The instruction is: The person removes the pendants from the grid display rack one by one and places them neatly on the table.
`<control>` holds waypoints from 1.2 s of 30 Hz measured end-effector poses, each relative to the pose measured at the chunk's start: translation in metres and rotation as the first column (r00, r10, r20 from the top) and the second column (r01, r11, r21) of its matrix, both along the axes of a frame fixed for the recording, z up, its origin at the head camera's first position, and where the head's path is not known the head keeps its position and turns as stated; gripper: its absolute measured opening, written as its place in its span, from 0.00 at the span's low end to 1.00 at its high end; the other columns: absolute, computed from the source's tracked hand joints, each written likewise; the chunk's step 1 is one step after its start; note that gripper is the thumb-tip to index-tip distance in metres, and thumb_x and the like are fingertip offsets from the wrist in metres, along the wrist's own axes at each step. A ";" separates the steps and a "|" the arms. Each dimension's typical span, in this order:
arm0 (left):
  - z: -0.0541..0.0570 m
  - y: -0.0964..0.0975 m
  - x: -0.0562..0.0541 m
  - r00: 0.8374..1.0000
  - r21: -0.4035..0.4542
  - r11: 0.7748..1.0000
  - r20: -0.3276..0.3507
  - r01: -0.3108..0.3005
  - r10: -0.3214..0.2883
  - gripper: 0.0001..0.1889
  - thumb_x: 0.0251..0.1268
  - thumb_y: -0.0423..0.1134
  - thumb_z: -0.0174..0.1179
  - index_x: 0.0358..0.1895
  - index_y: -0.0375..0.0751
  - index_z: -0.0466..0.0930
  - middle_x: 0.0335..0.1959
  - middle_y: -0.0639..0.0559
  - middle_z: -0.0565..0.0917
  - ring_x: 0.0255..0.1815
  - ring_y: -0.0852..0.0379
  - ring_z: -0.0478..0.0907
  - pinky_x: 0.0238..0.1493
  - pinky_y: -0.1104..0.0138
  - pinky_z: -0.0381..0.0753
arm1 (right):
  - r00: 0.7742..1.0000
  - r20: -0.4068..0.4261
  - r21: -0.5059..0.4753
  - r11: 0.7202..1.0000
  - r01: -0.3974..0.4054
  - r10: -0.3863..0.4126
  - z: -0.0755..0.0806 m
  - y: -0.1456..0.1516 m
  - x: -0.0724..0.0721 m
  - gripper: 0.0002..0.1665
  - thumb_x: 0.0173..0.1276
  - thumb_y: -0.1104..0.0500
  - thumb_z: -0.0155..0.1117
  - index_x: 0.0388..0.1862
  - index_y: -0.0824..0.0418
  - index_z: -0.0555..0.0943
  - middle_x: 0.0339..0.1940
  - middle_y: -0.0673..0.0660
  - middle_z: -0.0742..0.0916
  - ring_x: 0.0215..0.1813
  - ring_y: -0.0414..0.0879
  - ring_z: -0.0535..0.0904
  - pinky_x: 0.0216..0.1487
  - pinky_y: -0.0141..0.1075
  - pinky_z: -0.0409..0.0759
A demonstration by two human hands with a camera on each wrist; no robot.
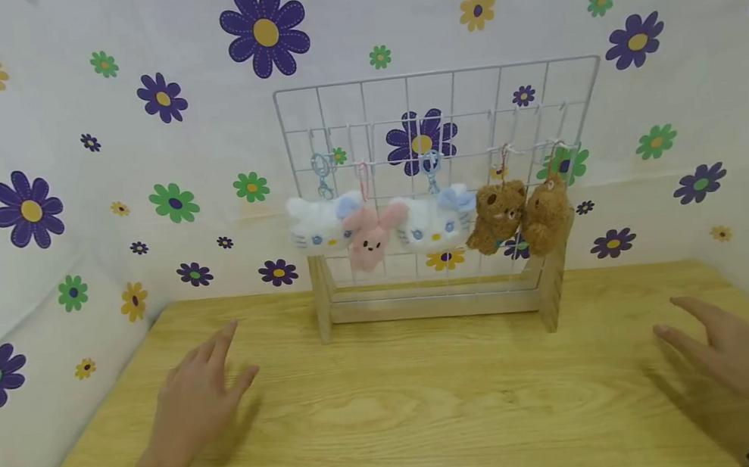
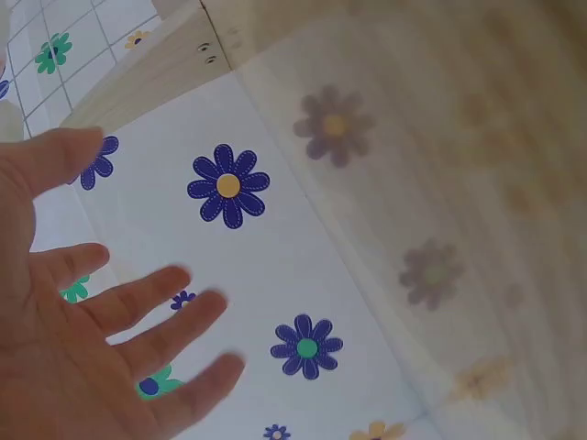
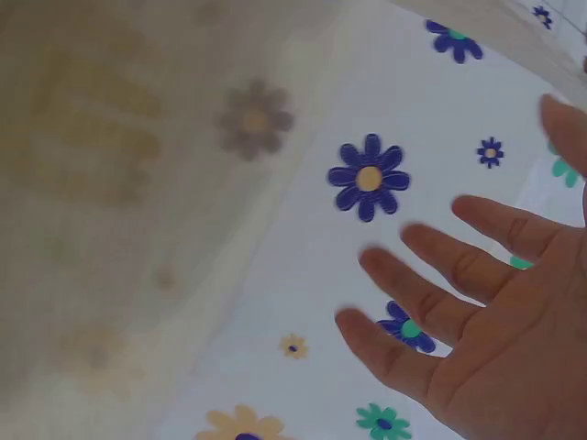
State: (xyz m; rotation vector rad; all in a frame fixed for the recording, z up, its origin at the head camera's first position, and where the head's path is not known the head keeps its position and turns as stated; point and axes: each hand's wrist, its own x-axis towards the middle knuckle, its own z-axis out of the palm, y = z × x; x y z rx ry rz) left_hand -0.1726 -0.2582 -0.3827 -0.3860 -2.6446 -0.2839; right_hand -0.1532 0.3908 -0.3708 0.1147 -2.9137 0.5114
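Observation:
My left hand (image 1: 193, 397) hovers over the left part of the table, fingers relaxed and spread, holding nothing. On the far right, my right hand (image 1: 737, 355) is likewise empty, its fingers loosely extended. Between and beyond them stands a white wire grid rack (image 1: 436, 73) on wooden legs. From its hooks hang plush keychains: a white cat head with a blue bow (image 1: 319, 228), a pink bunny (image 1: 369, 245), a second white cat head (image 1: 434, 223), a brown bear (image 1: 499, 216) and another brown plush (image 1: 546, 217) turned sideways. Neither hand touches the rack.
The wooden table (image 1: 393, 414) reaches back to a white cloth backdrop (image 1: 188, 25) printed with purple, green and yellow flowers. That cloth also encloses the left and right sides. A wooden crossbar (image 1: 433, 306) joins the rack's legs near the table's back edge.

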 end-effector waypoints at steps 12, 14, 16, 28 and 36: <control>0.024 0.033 -0.036 0.975 0.476 0.863 0.041 0.171 -0.217 0.30 0.72 0.31 0.62 0.74 0.33 0.65 0.61 0.28 0.77 0.53 0.33 0.81 0.50 0.41 0.83 | 1.000 -0.019 -0.598 0.801 -0.002 -0.012 0.041 -0.019 -0.012 0.12 0.81 0.54 0.55 0.56 0.55 0.80 0.40 0.23 0.80 0.38 0.22 0.79 0.34 0.22 0.80; 0.025 0.038 -0.040 0.971 0.522 0.831 0.018 0.194 -0.238 0.29 0.71 0.29 0.62 0.73 0.32 0.65 0.60 0.28 0.78 0.52 0.33 0.82 0.49 0.43 0.84 | 0.999 -0.038 -0.659 0.751 -0.034 0.012 0.045 -0.021 -0.014 0.09 0.81 0.55 0.55 0.52 0.41 0.79 0.41 0.26 0.82 0.39 0.25 0.81 0.35 0.22 0.81; 0.025 0.043 -0.044 0.968 0.555 0.805 -0.003 0.210 -0.250 0.29 0.69 0.26 0.62 0.72 0.31 0.66 0.59 0.28 0.78 0.51 0.32 0.82 0.48 0.44 0.84 | 0.997 -0.060 -0.706 0.704 -0.074 0.045 0.048 -0.023 -0.015 0.13 0.81 0.57 0.54 0.51 0.37 0.78 0.43 0.28 0.84 0.40 0.27 0.82 0.36 0.22 0.81; 0.017 0.065 -0.064 0.962 0.684 0.701 -0.001 0.201 -0.275 0.30 0.69 0.23 0.60 0.73 0.32 0.66 0.62 0.29 0.77 0.54 0.34 0.81 0.52 0.46 0.83 | 0.990 -0.078 -0.785 0.605 -0.133 0.116 0.060 -0.038 -0.023 0.12 0.80 0.59 0.56 0.54 0.43 0.80 0.47 0.34 0.86 0.43 0.32 0.85 0.40 0.24 0.82; 0.019 0.078 -0.070 0.967 0.705 0.681 -0.027 0.197 -0.252 0.30 0.68 0.23 0.61 0.73 0.32 0.66 0.62 0.30 0.77 0.55 0.34 0.81 0.52 0.44 0.83 | 0.981 -0.103 -0.831 0.528 -0.177 0.167 0.076 -0.056 -0.032 0.11 0.79 0.60 0.58 0.55 0.49 0.83 0.48 0.40 0.87 0.44 0.35 0.86 0.42 0.25 0.83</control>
